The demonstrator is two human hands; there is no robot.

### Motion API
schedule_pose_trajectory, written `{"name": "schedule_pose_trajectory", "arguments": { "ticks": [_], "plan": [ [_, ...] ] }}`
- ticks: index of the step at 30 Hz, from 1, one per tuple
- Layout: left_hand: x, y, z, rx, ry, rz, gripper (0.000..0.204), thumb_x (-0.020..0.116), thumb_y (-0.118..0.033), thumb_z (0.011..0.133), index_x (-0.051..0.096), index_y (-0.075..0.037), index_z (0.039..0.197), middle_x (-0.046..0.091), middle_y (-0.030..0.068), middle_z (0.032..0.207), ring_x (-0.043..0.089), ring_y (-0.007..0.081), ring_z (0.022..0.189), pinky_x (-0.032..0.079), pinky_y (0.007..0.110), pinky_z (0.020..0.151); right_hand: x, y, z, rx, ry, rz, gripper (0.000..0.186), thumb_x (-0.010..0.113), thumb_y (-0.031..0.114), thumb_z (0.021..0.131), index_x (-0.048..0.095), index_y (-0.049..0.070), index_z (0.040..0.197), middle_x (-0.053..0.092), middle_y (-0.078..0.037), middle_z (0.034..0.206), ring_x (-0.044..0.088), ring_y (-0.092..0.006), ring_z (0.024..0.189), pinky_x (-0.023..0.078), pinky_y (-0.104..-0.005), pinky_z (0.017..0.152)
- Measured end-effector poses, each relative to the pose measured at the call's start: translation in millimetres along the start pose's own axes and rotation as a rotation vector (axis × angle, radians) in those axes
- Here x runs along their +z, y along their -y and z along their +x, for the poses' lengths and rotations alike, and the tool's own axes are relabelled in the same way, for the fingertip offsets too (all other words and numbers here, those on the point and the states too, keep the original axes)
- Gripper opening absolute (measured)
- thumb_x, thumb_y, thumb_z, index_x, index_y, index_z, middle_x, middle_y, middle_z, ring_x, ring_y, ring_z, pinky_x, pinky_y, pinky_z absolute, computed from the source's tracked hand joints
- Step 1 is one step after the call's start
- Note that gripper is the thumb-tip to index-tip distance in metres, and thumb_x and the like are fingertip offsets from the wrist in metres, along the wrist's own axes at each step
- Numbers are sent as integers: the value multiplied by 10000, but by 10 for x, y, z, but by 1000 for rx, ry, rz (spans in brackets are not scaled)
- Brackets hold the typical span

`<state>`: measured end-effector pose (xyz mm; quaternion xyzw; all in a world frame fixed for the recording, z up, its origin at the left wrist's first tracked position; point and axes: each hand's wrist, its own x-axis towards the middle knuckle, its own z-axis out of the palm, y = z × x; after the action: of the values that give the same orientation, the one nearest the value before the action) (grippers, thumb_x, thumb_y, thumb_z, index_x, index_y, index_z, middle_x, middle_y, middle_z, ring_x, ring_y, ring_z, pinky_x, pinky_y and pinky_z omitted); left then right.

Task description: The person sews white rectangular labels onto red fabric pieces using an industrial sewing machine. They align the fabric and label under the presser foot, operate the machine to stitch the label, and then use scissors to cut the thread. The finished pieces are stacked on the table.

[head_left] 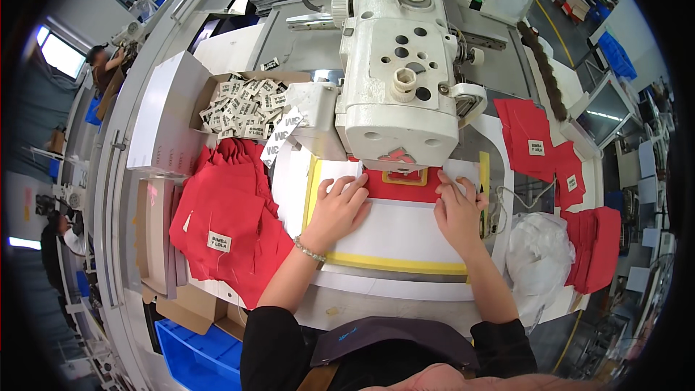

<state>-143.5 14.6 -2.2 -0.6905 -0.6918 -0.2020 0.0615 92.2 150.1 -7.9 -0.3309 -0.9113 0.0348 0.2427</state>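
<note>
Under the head of a large white sewing machine lies a red fabric piece on a white board edged with yellow tape. A small yellow frame rests on the fabric directly beneath the head. My left hand lies flat at the fabric's left end, fingers stretched out. At its right end, my right hand presses down with fingers spread and slightly bent. Neither hand grasps anything that I can see. The needle area is hidden by the machine head.
Left of the board is a pile of red fabric pieces, with a box of small white labels behind it. More red pieces lie at the right, near a crumpled clear plastic bag. A blue crate sits at lower left.
</note>
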Motion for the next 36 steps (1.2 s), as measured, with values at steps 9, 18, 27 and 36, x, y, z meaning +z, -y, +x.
{"name": "schedule_pose_trajectory", "arguments": {
  "ticks": [9,18,27,36],
  "plan": [
    [23,-1,-6,-8,-15,-18,187,700,-190,803,585,-130,938,623,-4,1258,559,178,1134,301,424,1001,11,-11,-22,6,6,4,235,656,90,758,570,154,966,637,41,1280,502,-224,1152,249,-414,884],
    [-1123,-526,74,199,-445,-794,186,706,-11,708,610,-140,801,708,1,905,633,180,769,429,319,698,10,-3,-22,23,-11,18,217,655,96,759,572,152,952,646,38,1263,514,-214,1143,242,-403,885],
    [-2041,-971,264,894,-750,-1540,182,494,-208,962,663,-168,1014,632,-43,942,577,122,825,405,339,750,4,7,-16,19,-26,17,214,655,108,767,568,158,956,643,38,1259,508,-215,1165,239,-404,893],
    [-2062,-857,77,887,-991,-1281,175,586,-208,929,651,-171,1087,608,-59,1158,586,105,911,422,363,794,20,-9,-15,27,3,21,200,652,95,764,571,154,938,648,30,1266,500,-233,1170,245,-416,896]
  ]
}}
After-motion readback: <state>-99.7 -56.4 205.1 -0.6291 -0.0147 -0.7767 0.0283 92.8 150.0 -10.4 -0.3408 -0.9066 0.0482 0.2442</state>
